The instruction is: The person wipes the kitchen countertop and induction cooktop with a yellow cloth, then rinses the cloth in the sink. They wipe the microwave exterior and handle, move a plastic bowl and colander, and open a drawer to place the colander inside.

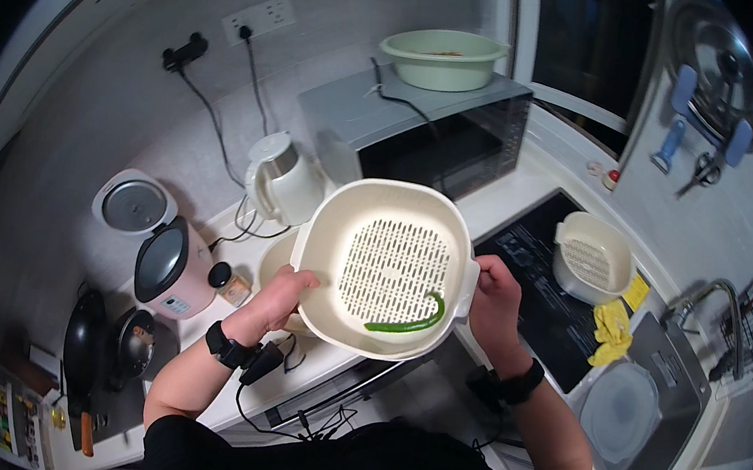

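Note:
Between my two hands is a cream plastic colander (328,229) with a slotted bottom. One curved green chili pepper (404,325) lies inside it, near the side closest to me. My left hand (279,297) grips the colander's left rim, its thumb over the inside wall. On the opposite side, my right hand (494,304) holds the handle tab. Partly hidden beneath and behind the colander, a cream bowl (273,265) sits on the white counter (242,373). Both wrists wear black bands with small devices and cables.
A pink rice cooker (186,283) with raised lid, a seasoning jar (230,284) and a white kettle (288,187) stand left. Behind is a microwave (423,129) bearing a green basin (444,69). Rightward are a black cooktop (526,266), another colander (589,290), yellow gloves (612,335) and a sink (667,435).

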{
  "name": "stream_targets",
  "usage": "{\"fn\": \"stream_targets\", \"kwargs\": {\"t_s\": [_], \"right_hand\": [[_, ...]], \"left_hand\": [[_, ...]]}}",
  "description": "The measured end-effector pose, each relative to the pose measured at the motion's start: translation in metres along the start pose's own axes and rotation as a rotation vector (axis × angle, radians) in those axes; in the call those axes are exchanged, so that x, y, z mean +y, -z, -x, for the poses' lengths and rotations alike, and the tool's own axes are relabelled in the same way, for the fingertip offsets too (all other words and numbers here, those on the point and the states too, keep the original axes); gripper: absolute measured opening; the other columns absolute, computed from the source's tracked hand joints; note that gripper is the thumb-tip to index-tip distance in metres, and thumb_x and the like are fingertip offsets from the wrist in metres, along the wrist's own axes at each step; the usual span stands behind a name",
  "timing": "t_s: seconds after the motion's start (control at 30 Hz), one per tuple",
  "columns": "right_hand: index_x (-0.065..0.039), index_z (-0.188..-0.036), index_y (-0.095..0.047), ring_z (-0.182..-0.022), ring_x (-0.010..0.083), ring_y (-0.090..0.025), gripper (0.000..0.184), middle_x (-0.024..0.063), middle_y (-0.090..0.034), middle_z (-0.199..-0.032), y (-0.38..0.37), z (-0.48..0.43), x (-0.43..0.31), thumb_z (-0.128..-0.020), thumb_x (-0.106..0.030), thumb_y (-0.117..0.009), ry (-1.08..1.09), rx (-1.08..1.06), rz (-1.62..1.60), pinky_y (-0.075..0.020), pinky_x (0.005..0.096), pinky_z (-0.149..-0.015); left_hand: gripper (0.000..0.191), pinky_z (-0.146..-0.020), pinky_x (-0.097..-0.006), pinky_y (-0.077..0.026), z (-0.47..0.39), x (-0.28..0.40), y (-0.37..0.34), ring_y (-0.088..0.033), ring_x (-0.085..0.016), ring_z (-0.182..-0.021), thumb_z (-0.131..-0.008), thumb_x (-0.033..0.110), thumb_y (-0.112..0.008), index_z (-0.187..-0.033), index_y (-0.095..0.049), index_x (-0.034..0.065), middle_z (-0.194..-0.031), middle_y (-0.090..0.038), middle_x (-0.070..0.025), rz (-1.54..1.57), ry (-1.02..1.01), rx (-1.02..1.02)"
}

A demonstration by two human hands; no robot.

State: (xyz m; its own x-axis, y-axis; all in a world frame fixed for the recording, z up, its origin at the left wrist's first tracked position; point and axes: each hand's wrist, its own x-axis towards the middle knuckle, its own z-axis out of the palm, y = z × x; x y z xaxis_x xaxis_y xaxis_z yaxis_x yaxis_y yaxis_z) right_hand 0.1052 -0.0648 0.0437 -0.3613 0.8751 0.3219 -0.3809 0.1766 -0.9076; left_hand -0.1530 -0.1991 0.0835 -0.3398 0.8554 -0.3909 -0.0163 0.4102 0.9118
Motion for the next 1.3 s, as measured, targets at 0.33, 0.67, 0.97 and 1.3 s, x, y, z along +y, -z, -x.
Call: {"fn": "stream_targets", "kwargs": {"t_s": [0.33, 0.67, 0.97, 1.3], "right_hand": [[0.0, -0.117, -0.045, -0.076, 0.0073, -0.052, 0.037, 0.003, -0.058, -0.09, 0.093, 0.029, -0.028, -0.084, -0.014, -0.056, -0.337, 0.191, 0.018, -0.0403, 0.0194, -0.062], [0.001, -0.124, -0.029, -0.054, 0.0151, -0.058, 0.07, 0.0135, -0.056, -0.091, 0.133, 0.066, -0.068, -0.073, -0.028, -0.066, -0.561, 0.095, 0.14, -0.0496, 0.0251, -0.043], [0.008, -0.103, -0.048, -0.056, 0.025, -0.061, 0.03, 0.0167, -0.06, -0.083, 0.191, 0.032, -0.059, -0.08, -0.011, -0.048, -0.556, 0.356, 0.147, -0.0518, 0.0323, -0.044], [0.006, -0.111, -0.038, -0.051, 0.0256, -0.06, 0.038, 0.0177, -0.057, -0.085, 0.298, -0.053, -0.071, -0.079, -0.01, -0.05, -0.379, 0.557, 0.357, -0.0544, 0.031, -0.044]], "left_hand": [[0.048, -0.057, -0.0281, -0.052, -0.005, 0.02, -0.105, -0.06, -0.017, -0.073, -0.071, 0.007, -0.051, -0.118, -0.041, 0.004, -0.094, -0.058, -0.0062, -0.065, 0.028, -0.069], [0.039, -0.053, -0.0265, -0.052, -0.039, 0.016, -0.166, -0.061, -0.015, -0.074, -0.078, 0.013, -0.052, -0.114, -0.043, 0.0013, -0.094, -0.059, -0.0072, 0.007, 0.06, -0.193], [0.056, -0.079, -0.0339, -0.05, -0.045, 0.035, -0.193, -0.054, -0.021, -0.101, -0.086, 0.032, -0.054, -0.129, -0.028, 0.0057, -0.114, -0.049, -0.0105, 0.172, 0.061, -0.426], [0.029, -0.072, -0.0334, -0.052, -0.026, 0.012, -0.09, -0.061, -0.023, -0.083, -0.087, 0.011, -0.049, -0.115, -0.047, 0.0042, -0.098, -0.058, -0.0131, 0.268, 0.06, -0.235]]}}
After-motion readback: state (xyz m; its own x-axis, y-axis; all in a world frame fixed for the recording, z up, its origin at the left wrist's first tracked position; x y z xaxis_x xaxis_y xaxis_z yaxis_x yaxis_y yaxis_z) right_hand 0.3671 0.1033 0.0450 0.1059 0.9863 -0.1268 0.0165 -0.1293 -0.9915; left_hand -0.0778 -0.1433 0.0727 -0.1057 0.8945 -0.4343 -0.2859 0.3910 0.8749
